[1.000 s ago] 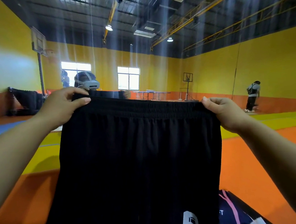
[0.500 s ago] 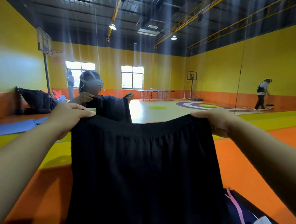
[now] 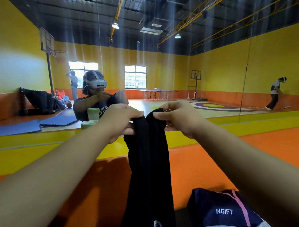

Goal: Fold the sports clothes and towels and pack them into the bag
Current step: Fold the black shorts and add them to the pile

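1 s ago we had the black shorts (image 3: 149,166) stretched wide by the waistband. Now both ends are brought together, so they hang as a narrow strip, halved lengthwise. 1st fold looks done; crosswise fold + packing still to go, we'd judge. Left hand (image 3: 122,123) & right hand (image 3: 179,119) are nearly touching, thumb & fingers of each clamped on the waistband, held up in the air in front of us. Count: 1 pr shorts, 1 navy bag (image 3: 223,212) bottom right, well below the hands, 1 green cup (image 3: 93,113). Towels: can't tell.
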